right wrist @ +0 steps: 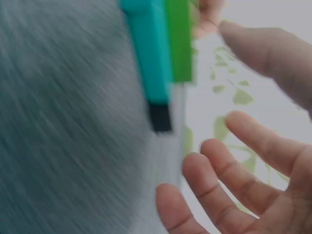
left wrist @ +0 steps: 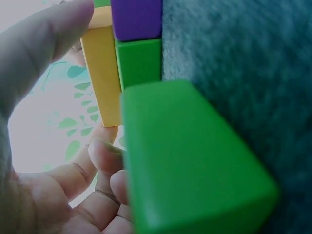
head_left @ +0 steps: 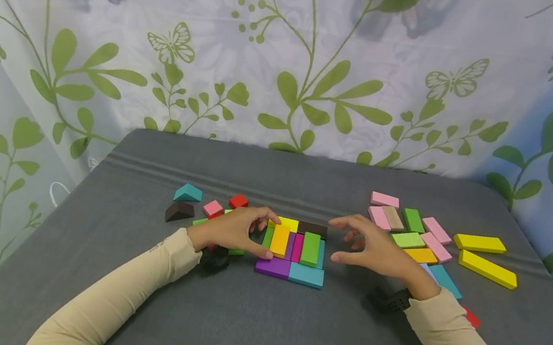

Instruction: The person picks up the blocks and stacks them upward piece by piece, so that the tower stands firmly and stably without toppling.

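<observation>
A low arrangement of coloured wooden blocks lies on the grey table, with purple [head_left: 272,266] and light blue [head_left: 306,275] blocks along its near side and a dark brown block [head_left: 312,229] at the back. My left hand [head_left: 237,228] pinches a yellow block [head_left: 279,240] lengthwise, thumb at its near end and index finger at its far end, on top of the arrangement. A green block [head_left: 310,249] lies on top to its right. Just right of the arrangement, my right hand [head_left: 373,245] holds nothing, its fingers spread apart in the right wrist view.
Loose red, pink, green, teal [head_left: 189,192] and brown blocks [head_left: 180,211] lie by my left hand, partly hidden by it. Beyond my right hand are several pink, green and orange blocks, plus two long yellow blocks [head_left: 488,269]. A patterned curtain [head_left: 318,113] hangs behind the table.
</observation>
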{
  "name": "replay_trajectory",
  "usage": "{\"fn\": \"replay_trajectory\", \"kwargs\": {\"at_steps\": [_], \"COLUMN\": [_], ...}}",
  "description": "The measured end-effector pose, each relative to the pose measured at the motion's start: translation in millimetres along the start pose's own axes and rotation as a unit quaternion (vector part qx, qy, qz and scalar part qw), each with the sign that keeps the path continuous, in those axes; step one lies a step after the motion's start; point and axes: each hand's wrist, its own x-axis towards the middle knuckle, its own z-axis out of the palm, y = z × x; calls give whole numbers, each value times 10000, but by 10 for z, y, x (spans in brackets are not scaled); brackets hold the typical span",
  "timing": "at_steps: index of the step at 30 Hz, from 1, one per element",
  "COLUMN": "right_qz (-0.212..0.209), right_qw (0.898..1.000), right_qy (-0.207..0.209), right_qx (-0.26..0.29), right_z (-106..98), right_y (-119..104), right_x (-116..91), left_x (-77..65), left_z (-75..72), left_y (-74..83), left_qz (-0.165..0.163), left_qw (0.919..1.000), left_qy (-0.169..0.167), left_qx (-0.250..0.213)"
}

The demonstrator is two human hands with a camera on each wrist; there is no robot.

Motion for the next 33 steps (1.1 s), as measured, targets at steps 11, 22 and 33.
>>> {"fn": "replay_trajectory", "kwargs": {"at_steps": [11, 22, 33], "right_qz": [62, 1730, 2949], "right_qw": [9941, 9663, 9357], "right_qy": [1078, 1901, 1892], "right_qx": [100, -167, -406], "right_z": [-667, -1299, -1509], "right_y": [269, 760, 1244], "right_x": [-528, -1240, -1784], "left_x": [-9, -19, -18], "left_z": [11, 11, 2], "left_y": [25, 7, 18], "left_qz": [92, 81, 45], "left_qw": [9999, 10000, 10000], "left_qy": [-31, 5, -17], "left_qx": [-81, -31, 32]}}
